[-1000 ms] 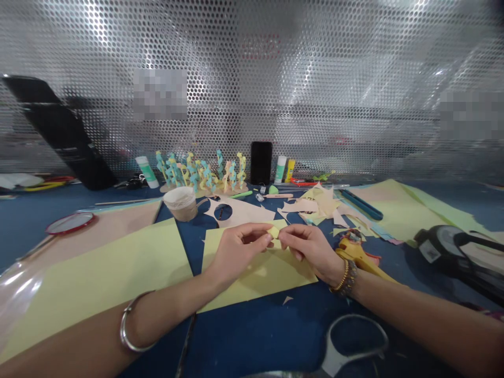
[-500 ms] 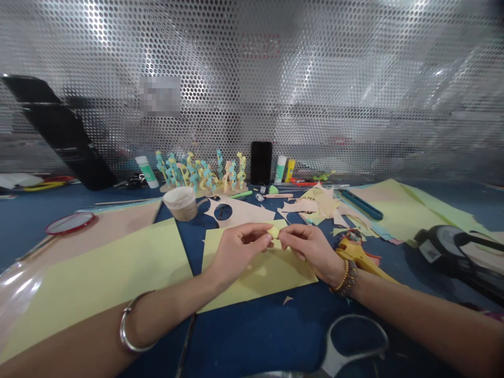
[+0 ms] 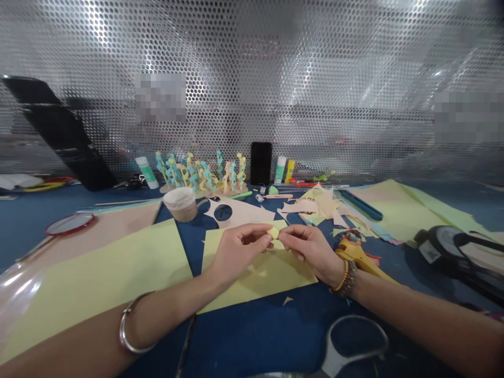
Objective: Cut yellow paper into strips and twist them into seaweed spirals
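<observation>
A small piece of yellow paper (image 3: 273, 232) is pinched between the fingertips of both hands. My left hand (image 3: 242, 249) grips its left side with thumb and forefinger. On its right side, my right hand (image 3: 309, 247) holds it the same way. Both hands are just above a yellow sheet (image 3: 252, 283) that lies on the blue table (image 3: 244, 341). Another large yellow sheet (image 3: 118, 273) lies to the left, partly under my left forearm.
A paper cup (image 3: 181, 205) stands left of my hands, before curled paper strips (image 3: 205, 173). Paper scraps (image 3: 318, 202) lie ahead. A yellow tool (image 3: 356, 254) and a black tape dispenser (image 3: 444, 249) are right. Scissors (image 3: 334, 357) lie near the front edge.
</observation>
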`<action>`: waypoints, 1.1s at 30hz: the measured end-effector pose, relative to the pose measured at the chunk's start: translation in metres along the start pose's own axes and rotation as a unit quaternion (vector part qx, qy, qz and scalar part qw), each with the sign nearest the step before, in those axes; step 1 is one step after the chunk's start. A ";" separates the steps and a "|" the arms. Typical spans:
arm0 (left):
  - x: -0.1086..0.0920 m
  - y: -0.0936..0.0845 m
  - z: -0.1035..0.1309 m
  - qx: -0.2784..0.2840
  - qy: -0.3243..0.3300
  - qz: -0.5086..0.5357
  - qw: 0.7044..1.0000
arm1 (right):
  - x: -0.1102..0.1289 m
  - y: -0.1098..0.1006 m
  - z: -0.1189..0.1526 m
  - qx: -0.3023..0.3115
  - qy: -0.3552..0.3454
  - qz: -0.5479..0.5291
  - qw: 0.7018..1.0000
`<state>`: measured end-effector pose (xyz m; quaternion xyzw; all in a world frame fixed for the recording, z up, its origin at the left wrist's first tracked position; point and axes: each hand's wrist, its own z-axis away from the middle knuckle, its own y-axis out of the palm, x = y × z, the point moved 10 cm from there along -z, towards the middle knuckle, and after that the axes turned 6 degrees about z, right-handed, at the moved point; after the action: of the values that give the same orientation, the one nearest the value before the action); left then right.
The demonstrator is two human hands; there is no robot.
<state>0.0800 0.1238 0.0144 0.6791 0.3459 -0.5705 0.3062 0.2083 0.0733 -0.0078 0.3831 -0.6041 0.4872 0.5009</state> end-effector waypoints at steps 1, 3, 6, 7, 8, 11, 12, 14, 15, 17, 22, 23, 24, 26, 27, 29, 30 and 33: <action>0.000 0.000 0.000 0.000 0.000 -0.001 1.000 | 0.000 0.000 0.000 0.001 0.000 -0.001 1.000; 0.000 0.000 0.000 -0.001 -0.001 -0.002 1.000 | 0.000 0.000 0.000 0.001 0.000 -0.002 1.000; 0.000 0.000 0.001 -0.002 -0.004 -0.005 1.000 | 0.001 0.000 0.000 0.002 -0.001 -0.004 1.000; 0.000 0.000 0.001 -0.002 -0.005 -0.006 1.000 | 0.001 0.000 0.001 0.002 -0.001 -0.004 1.000; 0.000 0.000 0.001 -0.003 -0.004 -0.006 1.000 | 0.001 0.001 0.001 0.002 -0.001 -0.004 1.000; 0.000 0.000 0.001 -0.002 -0.002 -0.007 1.000 | 0.001 0.001 0.001 0.001 -0.002 -0.003 1.000; -0.001 0.000 0.001 -0.002 -0.001 -0.007 1.000 | 0.001 0.001 0.001 0.001 -0.004 -0.003 1.000; -0.001 0.000 0.001 -0.001 -0.002 -0.010 1.000 | 0.001 0.001 0.001 0.004 -0.006 -0.005 1.000; -0.001 0.000 0.001 -0.002 -0.003 -0.012 1.000 | 0.002 0.001 0.001 0.005 -0.008 -0.007 1.000; -0.001 0.000 0.001 -0.004 -0.006 -0.015 1.000 | 0.002 0.001 0.001 0.004 -0.008 -0.010 1.000; -0.002 -0.001 0.001 -0.006 -0.001 -0.020 1.000 | 0.003 0.001 0.001 0.003 -0.008 -0.011 1.000; -0.002 -0.001 0.001 -0.006 0.000 -0.019 1.000 | 0.003 0.001 0.001 0.002 -0.009 -0.009 1.000; -0.002 0.000 0.002 -0.006 0.000 -0.018 1.000 | 0.003 0.000 0.001 0.001 -0.009 -0.008 1.000; -0.002 0.000 0.002 -0.005 -0.002 -0.018 1.000 | 0.002 0.000 0.001 0.001 -0.008 -0.007 1.000; -0.002 0.000 0.002 -0.005 -0.003 -0.017 1.000 | 0.002 0.000 0.001 0.002 -0.008 -0.007 1.000; -0.001 -0.001 0.002 -0.005 -0.004 -0.015 1.000 | 0.001 0.001 0.001 0.003 -0.007 -0.007 1.000; -0.001 -0.001 0.002 -0.004 -0.003 -0.014 1.000 | 0.001 0.001 0.001 0.002 -0.007 -0.007 1.000; 0.000 0.000 0.002 0.001 0.001 -0.014 1.000 | 0.002 0.001 0.001 0.001 -0.008 -0.005 1.000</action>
<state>0.0791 0.1226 0.0141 0.6752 0.3550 -0.5742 0.2973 0.2072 0.0729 -0.0062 0.3908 -0.6058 0.4821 0.4979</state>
